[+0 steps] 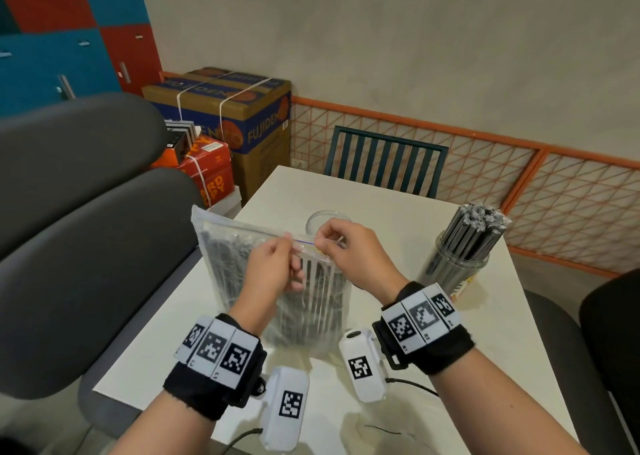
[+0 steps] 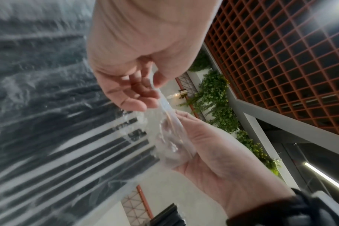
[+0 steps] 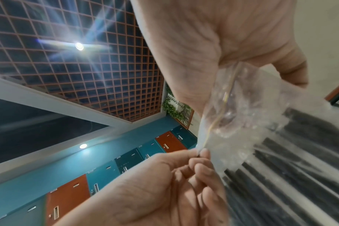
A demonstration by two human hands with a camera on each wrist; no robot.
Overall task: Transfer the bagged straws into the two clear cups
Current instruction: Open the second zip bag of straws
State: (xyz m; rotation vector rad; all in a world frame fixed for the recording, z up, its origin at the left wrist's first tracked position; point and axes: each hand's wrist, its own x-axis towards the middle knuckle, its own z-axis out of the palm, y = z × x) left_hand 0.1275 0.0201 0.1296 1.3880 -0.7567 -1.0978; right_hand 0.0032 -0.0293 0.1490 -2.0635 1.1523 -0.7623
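Note:
A clear zip bag (image 1: 242, 267) full of black straws stands upright on the white table (image 1: 398, 368). My left hand (image 1: 289, 244) and right hand (image 1: 321, 243) both pinch the bag's top seal strip, close together near its right end. In the left wrist view my left hand (image 2: 153, 90) pinches the strip above the right hand (image 2: 181, 117), with the bag (image 2: 48, 122) on the left. The right wrist view shows the right hand (image 3: 240, 68), the left hand (image 3: 201, 152) and the bag (image 3: 281, 152). An empty clear cup (image 1: 313, 224) stands just behind my hands. A second clear cup (image 1: 457, 264), packed with straws, stands to the right.
Grey chair backs (image 1: 79, 240) stand close on the left of the table. A dark slatted chair (image 1: 384, 164) is at the far edge, and a black chair (image 1: 609, 333) at the right. Cardboard boxes (image 1: 242, 119) are stacked behind, by an orange mesh fence (image 1: 485, 164).

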